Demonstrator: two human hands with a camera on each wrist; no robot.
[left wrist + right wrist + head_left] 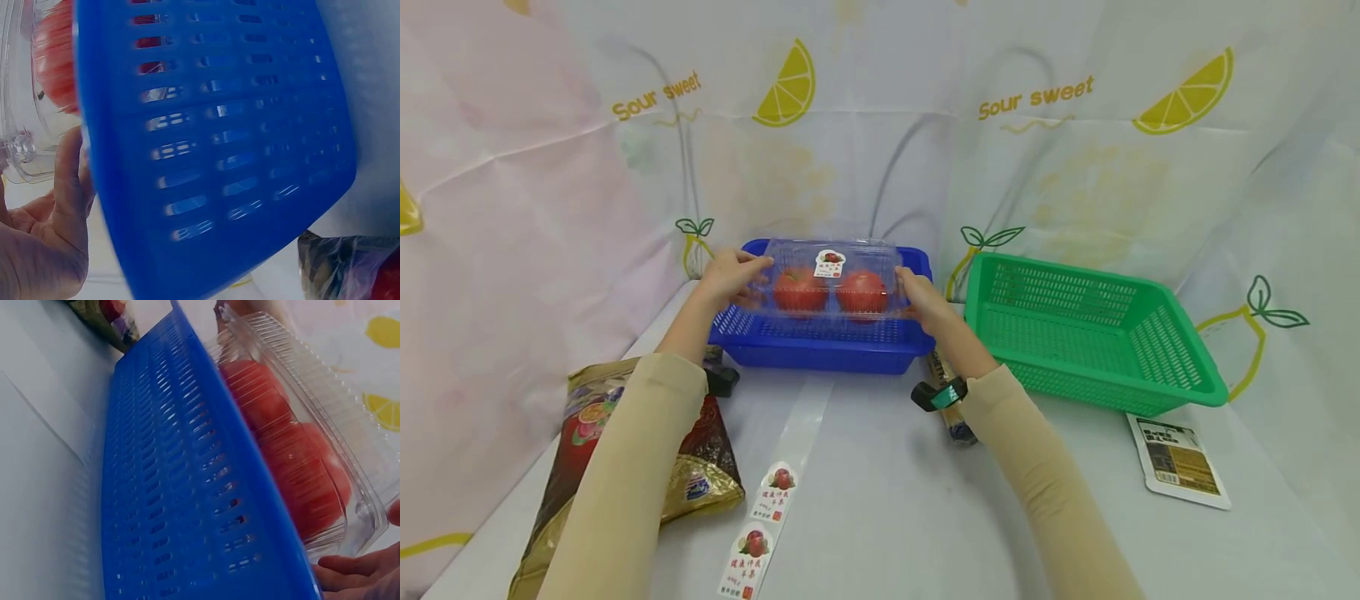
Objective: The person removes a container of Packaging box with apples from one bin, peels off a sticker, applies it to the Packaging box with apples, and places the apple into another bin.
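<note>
Both hands hold a clear plastic clamshell box (868, 254) over the blue basket (820, 357). Two red apples (862, 293) show through its side, and a white sticker with a fruit picture (830, 263) is on the lid. My left hand (730, 277) grips the box's left end; in the left wrist view the basket wall hides part of that hand. At the other end, my right hand (927, 302) grips with thumb above and fingers lower down. In the right wrist view, the apples (306, 475) sit just above the basket's rim.
A green basket (1105, 379) stands to the right, with a flat white-edged packet (1180, 462) in front. A brown-and-gold bag (711, 483) lies at left, partly behind my sleeve. A strip of stickers (763, 521) runs along the table. A narrow package (958, 432) lies under my right wrist.
</note>
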